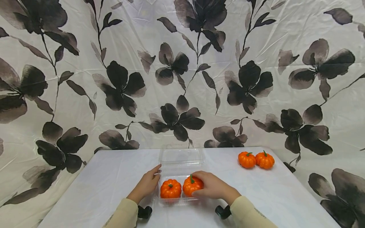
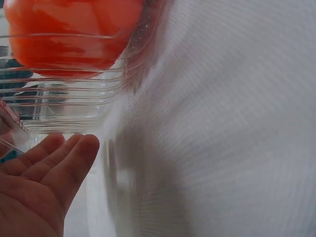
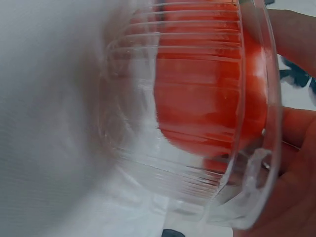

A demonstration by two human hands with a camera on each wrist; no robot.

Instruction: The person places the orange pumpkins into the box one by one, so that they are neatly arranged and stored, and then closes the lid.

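A clear plastic clamshell container [image 1: 171, 201] stands on the table with its lid [image 1: 181, 155] folded back. On the left in its base sits a small orange pumpkin [image 1: 170, 189] with a green stem. My right hand [image 1: 212, 185] grips a second small pumpkin [image 1: 190, 186], thumb and fingers around it, at the right side of the base; the right wrist view shows this pumpkin [image 3: 202, 94] behind the clear wall. At the container's left side is my left hand [image 1: 146, 183]. Its fingers [image 2: 74, 165] are extended by the ribbed wall in the left wrist view; contact is hard to tell.
Two more small pumpkins, one [image 1: 246, 160] beside the other [image 1: 265, 160], stand at the back right of the white-covered table [image 1: 94, 180]. Behind the table hangs a cloth [image 1: 211, 91] with dark flowers.
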